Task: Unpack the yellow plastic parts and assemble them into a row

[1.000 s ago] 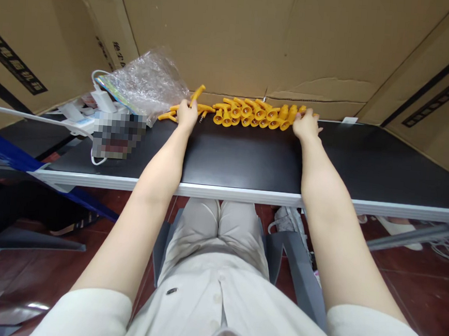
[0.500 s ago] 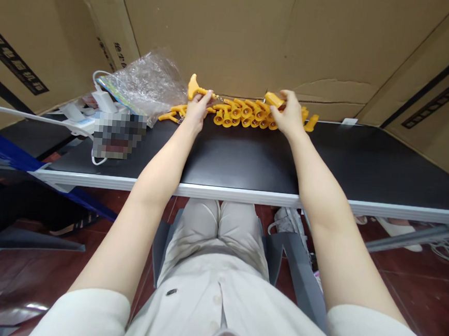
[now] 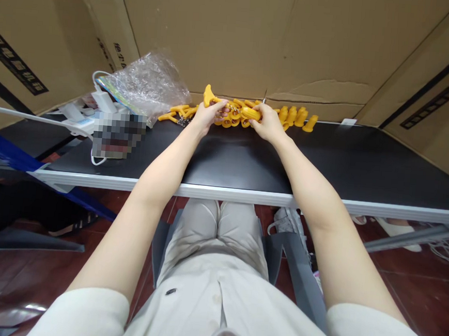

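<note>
At the far edge of the black table (image 3: 365, 163) lies a row of several small yellow plastic pieces (image 3: 296, 116). My left hand (image 3: 207, 117) is closed on a yellow T-shaped piece (image 3: 210, 97), lifted a little above the row. My right hand (image 3: 266, 123) is closed on a yellow cylindrical piece (image 3: 251, 113). The two hands are close together over the middle of the row, and the two pieces nearly meet. More yellow T-shaped pieces (image 3: 174, 113) lie to the left.
A crumpled clear plastic bag (image 3: 149, 82) lies at the back left, next to white plugs and cables (image 3: 83, 113). Cardboard sheets (image 3: 238, 34) wall in the table at the back and sides. My lap and a grey chair show below the table's front edge.
Both hands picked a yellow piece out of the row, lifted it, and moved inward toward each other. The right end of the row is now uncovered.
</note>
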`<control>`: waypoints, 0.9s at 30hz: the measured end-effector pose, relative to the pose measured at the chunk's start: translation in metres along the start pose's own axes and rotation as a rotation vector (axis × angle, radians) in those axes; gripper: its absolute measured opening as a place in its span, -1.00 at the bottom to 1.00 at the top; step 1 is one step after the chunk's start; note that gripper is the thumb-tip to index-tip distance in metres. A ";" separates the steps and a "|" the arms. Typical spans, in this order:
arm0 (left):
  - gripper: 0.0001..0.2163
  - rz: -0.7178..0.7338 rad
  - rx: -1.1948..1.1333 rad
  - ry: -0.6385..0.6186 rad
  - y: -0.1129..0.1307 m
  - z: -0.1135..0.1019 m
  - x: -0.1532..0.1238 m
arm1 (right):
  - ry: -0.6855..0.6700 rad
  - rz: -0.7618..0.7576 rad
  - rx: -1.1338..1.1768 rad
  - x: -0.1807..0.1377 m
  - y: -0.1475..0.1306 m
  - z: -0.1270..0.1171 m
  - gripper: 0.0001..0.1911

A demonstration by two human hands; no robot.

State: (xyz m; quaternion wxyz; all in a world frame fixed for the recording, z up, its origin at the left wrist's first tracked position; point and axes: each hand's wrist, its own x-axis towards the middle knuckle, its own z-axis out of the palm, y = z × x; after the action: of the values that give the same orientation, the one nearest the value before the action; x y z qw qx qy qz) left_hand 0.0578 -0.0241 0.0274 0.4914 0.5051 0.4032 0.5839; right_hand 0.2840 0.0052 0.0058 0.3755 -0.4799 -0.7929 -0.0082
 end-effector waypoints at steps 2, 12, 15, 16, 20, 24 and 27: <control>-0.89 0.004 0.000 0.007 0.001 0.001 -0.001 | -0.006 0.016 -0.015 0.000 0.002 0.000 -0.60; -0.87 -0.025 0.001 -0.041 0.001 0.004 0.000 | -0.093 -0.023 0.040 -0.006 -0.014 -0.009 -0.59; -0.87 -0.027 0.018 -0.058 0.000 0.006 -0.003 | -0.098 -0.003 0.067 -0.008 -0.021 -0.010 -0.55; -0.86 -0.033 0.032 -0.066 0.000 0.007 -0.004 | -0.096 0.003 0.072 -0.009 -0.024 -0.010 -0.55; -0.79 -0.072 0.107 -0.081 0.001 0.010 -0.009 | -0.101 0.022 0.055 -0.009 -0.027 -0.010 -0.56; -0.60 -0.124 0.085 -0.071 0.004 0.007 -0.006 | -0.093 0.013 0.044 -0.007 -0.021 -0.010 -0.57; -0.34 -0.180 0.024 -0.126 0.004 0.001 0.001 | -0.080 -0.008 0.056 -0.006 -0.016 -0.009 -0.61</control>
State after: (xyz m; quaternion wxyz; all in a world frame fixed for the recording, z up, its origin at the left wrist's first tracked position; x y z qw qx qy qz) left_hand 0.0579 -0.0240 0.0321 0.5600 0.5084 0.4223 0.4996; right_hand 0.2785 -0.0115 0.0146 0.3570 -0.4661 -0.8089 0.0318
